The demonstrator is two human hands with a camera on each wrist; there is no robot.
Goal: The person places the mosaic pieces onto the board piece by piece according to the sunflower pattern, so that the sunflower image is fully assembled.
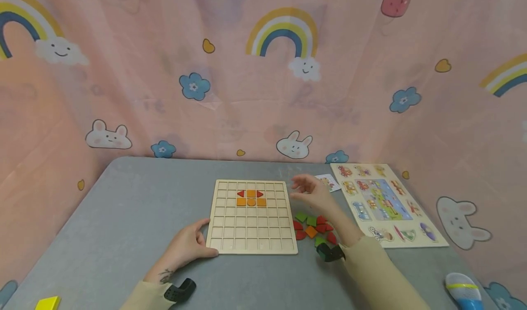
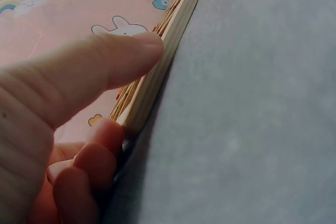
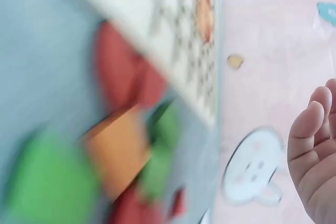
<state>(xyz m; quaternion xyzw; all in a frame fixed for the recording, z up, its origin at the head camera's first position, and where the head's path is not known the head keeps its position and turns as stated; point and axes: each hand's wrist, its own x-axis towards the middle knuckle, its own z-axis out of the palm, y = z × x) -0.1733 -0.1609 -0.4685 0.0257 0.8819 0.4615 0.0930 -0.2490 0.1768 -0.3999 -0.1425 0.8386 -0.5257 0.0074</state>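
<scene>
A square wooden grid board (image 1: 252,239) lies on the grey table. On its upper cells sit orange squares (image 1: 251,193), an orange circle (image 1: 251,202) and two red triangles (image 1: 260,194). My left hand (image 1: 187,243) holds the board's near left corner, thumb along the front edge and fingers at the left side; in the left wrist view the thumb (image 2: 126,59) presses the wooden rim. My right hand (image 1: 314,195) is raised just right of the board, fingers loosely bent around nothing. Below it lies a pile of red, green and orange pieces (image 1: 310,232), blurred in the right wrist view.
Behind my right hand a small printed card (image 1: 328,182) lies partly covered. A large picture puzzle board (image 1: 428,242) fills the right side. A blue and white object (image 1: 463,289) is at the near right, a yellow piece (image 1: 48,303) at the near left. Patterned pink cloth surrounds the table.
</scene>
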